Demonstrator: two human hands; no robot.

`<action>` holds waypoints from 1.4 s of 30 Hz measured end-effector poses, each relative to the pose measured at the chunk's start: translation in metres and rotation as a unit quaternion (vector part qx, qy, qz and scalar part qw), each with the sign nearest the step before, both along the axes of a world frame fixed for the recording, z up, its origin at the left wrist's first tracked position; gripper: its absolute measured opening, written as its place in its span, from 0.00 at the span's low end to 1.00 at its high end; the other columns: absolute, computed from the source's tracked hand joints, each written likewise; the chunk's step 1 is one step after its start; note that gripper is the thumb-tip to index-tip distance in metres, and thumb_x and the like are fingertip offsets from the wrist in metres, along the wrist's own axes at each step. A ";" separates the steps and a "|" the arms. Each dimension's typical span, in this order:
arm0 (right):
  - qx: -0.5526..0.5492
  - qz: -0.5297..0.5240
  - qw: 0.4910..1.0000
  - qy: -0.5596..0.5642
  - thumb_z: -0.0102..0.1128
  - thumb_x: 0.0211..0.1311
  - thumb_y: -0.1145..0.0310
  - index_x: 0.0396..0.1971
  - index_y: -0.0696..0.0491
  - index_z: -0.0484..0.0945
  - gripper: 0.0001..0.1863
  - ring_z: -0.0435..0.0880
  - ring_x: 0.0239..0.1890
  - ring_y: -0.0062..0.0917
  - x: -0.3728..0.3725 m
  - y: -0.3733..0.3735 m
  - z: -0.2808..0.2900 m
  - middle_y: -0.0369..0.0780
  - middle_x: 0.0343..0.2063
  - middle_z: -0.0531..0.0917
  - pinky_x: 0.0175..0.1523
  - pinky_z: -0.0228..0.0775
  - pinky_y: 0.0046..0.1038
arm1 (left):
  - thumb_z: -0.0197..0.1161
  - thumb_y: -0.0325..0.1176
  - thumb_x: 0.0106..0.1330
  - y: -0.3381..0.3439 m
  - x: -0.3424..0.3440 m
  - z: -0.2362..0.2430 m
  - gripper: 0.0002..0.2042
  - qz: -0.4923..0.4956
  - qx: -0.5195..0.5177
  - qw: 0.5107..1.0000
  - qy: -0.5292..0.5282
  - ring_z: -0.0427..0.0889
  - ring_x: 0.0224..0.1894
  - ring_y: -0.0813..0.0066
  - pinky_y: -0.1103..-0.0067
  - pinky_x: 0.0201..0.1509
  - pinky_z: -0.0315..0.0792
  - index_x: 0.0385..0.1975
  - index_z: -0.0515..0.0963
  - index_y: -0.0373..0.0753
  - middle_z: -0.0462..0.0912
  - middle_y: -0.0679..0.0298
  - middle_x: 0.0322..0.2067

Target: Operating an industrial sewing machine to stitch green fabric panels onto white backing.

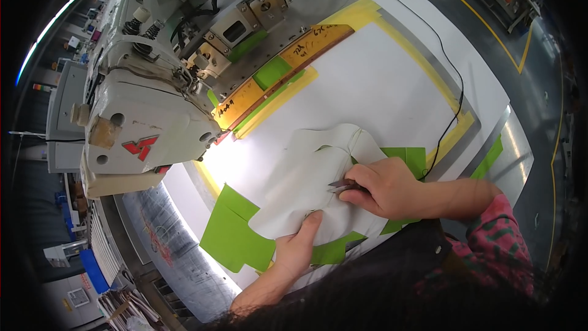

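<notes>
Apparently light, limp white fabric (288, 175), best held by its edge | counter (392, 86), near edge | left fingers (311, 223) pinch it | right fingers (366, 176) grip pointed tool (337, 185)

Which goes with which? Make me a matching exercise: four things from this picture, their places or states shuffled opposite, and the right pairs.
Things:
1. left hand
2. black cable
3. right hand
4. sewing machine

Places or states:
A. closed around a pointed metal tool
B. standing at the picture's left
C. thumb on the near edge of the white material
D. curving through the picture's right half

Right pairs: 1-C, 2-D, 3-A, 4-B
</notes>
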State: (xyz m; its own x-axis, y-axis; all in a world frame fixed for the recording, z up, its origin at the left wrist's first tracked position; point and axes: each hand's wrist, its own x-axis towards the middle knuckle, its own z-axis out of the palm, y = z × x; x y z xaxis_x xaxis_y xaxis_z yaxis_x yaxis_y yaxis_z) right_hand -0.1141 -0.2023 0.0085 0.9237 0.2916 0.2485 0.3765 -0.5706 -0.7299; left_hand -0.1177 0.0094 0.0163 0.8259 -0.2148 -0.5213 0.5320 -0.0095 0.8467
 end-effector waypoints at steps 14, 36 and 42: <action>-0.081 0.007 0.992 -0.094 0.58 0.60 0.58 0.27 0.54 0.69 0.15 0.76 0.15 0.30 -0.003 0.007 -0.005 0.36 0.15 0.74 0.19 0.65 0.29 | 0.62 0.24 0.59 -0.008 0.000 0.005 0.18 0.020 0.022 0.997 -0.071 0.74 0.47 0.74 0.78 0.51 0.70 0.50 0.70 0.31 0.75 0.61 0.46; -0.144 -0.013 0.981 -0.127 0.59 0.59 0.56 0.27 0.53 0.69 0.16 0.75 0.15 0.26 -0.006 0.008 -0.005 0.35 0.17 0.73 0.19 0.65 0.26 | 0.60 0.28 0.60 -0.007 0.001 0.013 0.18 -0.088 0.138 0.968 -0.189 0.75 0.46 0.72 0.77 0.50 0.70 0.51 0.70 0.32 0.76 0.60 0.45; -0.037 0.029 0.998 0.046 0.56 0.62 0.56 0.29 0.53 0.69 0.15 0.75 0.17 0.35 -0.007 0.010 -0.002 0.41 0.15 0.75 0.20 0.64 0.33 | 0.62 0.29 0.60 -0.009 0.002 0.019 0.20 -0.098 0.183 0.967 -0.149 0.75 0.48 0.70 0.74 0.53 0.69 0.51 0.70 0.31 0.76 0.59 0.46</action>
